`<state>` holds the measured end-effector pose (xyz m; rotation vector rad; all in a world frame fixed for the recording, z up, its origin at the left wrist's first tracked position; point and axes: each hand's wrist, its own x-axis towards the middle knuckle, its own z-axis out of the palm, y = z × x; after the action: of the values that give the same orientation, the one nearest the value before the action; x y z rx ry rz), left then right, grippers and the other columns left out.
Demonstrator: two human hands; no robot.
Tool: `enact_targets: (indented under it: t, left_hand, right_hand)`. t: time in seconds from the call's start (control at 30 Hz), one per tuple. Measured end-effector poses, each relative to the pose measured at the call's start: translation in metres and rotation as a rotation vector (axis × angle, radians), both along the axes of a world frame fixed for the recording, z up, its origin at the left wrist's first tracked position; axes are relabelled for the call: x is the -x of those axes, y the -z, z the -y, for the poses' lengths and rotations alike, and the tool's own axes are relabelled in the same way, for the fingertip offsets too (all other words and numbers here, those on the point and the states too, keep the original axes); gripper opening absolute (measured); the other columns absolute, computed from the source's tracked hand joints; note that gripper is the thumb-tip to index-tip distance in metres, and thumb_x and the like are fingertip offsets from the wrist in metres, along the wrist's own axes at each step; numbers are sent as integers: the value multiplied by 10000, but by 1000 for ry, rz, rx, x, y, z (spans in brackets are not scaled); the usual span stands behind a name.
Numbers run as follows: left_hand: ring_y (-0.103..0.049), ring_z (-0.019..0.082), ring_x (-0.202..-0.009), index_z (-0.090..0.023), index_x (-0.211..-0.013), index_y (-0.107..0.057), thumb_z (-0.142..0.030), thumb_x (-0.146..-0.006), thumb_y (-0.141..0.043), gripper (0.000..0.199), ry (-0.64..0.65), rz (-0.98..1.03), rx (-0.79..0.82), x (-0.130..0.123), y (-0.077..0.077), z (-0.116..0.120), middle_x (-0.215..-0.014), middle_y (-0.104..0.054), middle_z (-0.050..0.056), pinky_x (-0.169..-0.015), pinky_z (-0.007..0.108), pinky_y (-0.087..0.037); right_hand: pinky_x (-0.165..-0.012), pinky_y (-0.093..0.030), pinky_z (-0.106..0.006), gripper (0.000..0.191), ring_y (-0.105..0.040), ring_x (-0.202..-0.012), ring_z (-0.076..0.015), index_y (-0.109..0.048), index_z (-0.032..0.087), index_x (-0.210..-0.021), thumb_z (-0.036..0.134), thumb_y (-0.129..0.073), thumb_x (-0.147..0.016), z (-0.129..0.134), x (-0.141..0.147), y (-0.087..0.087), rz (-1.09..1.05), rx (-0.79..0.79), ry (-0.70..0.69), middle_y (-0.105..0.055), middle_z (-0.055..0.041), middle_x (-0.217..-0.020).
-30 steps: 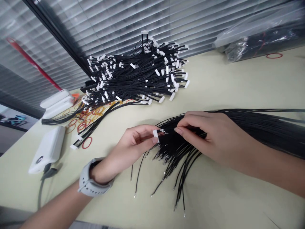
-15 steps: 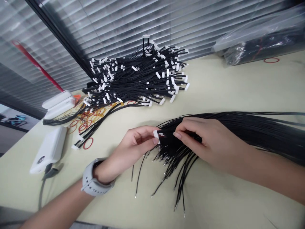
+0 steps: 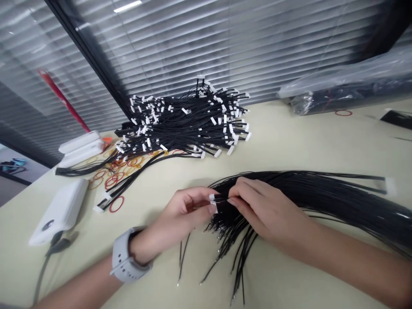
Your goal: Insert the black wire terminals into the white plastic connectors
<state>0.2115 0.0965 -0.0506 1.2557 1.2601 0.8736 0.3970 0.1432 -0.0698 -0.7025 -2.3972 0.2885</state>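
A small white connector [image 3: 212, 199] is pinched between the thumb and fingers of my left hand [image 3: 189, 210], which wears a grey watch band at the wrist. Just to its right, my right hand [image 3: 257, 206] has thumb and forefinger closed on a thin black wire that runs toward the connector. Both hands are over a thick bundle of black wires [image 3: 309, 189] that stretches off to the right. Loose wire ends with small metal tips [image 3: 238, 274] fan out below the hands. Whether the wire's tip sits inside the connector cannot be made out.
Behind lies a pile of black cables with white connectors [image 3: 183, 124]. Rubber bands [image 3: 116, 204], a white device with a cord [image 3: 61, 210] and white boxes [image 3: 80, 148] are at the left. A plastic-wrapped bundle [image 3: 347, 94] lies at the back right.
The camera view has shifted, so the table's contents appear lower. My right hand has come closer to the connector, and a wire now shows between my hands.
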Motion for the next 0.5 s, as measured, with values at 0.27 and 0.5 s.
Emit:
enact_targets:
  t: [0.27, 0.5]
  left_hand:
    - [-539, 93, -697, -166, -877, -666, -144, -750, -646, 130, -57, 101, 16, -2, 1, -1, -811, -650, 6, -650, 197, -424]
    - [-527, 86, -677, -171, -871, -668, -151, -755, -644, 120, -35, 91, 20, -1, 1, 1, -803, -645, 1, -628, 190, -414]
  right_hand:
    - [-534, -374, -259, 192, -455, -593, -129, -470, 162, -758, 168, -348, -906, 2, 4, 2, -19, 30, 3, -509, -19, -692]
    - [-564, -387, -257, 169, -467, -641, -131, -467, 170, -783, 158, -351, -906, -1, 3, -1, 4, 122, -48, -522, -28, -736]
